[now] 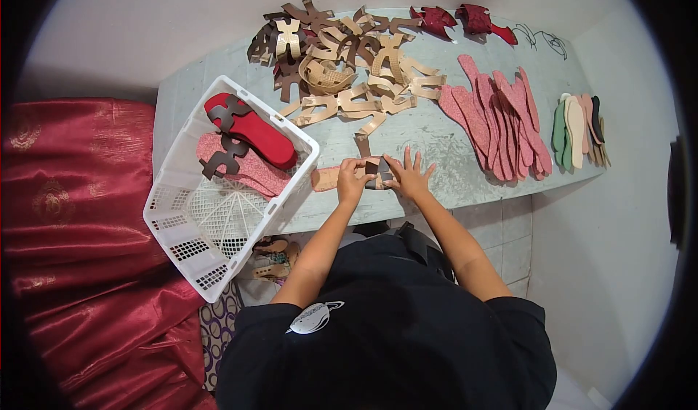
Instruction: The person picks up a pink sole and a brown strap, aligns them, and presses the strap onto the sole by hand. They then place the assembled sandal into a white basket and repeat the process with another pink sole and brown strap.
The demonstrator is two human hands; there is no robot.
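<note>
The left hand [351, 181] pinches a dark brown strap [379, 167] onto one pink insole [325, 178]. The right hand [411, 176] presses beside it, fingers spread flat. Left of the left hand, a white basket [182, 213] holds two strapped pieces, a red sole [258, 135] and a pink sole [254, 168]. Beyond the fingertips lies a heap of gold and brown straps [342, 61].

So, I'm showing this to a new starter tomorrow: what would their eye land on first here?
Probably the heap of gold and brown strap cut-outs at the far side of the table, and the white basket jutting past its left end with a red sole inside. Then the left hand and right hand, which meet on a brown strap piece over a pink insole at the near edge.
</note>
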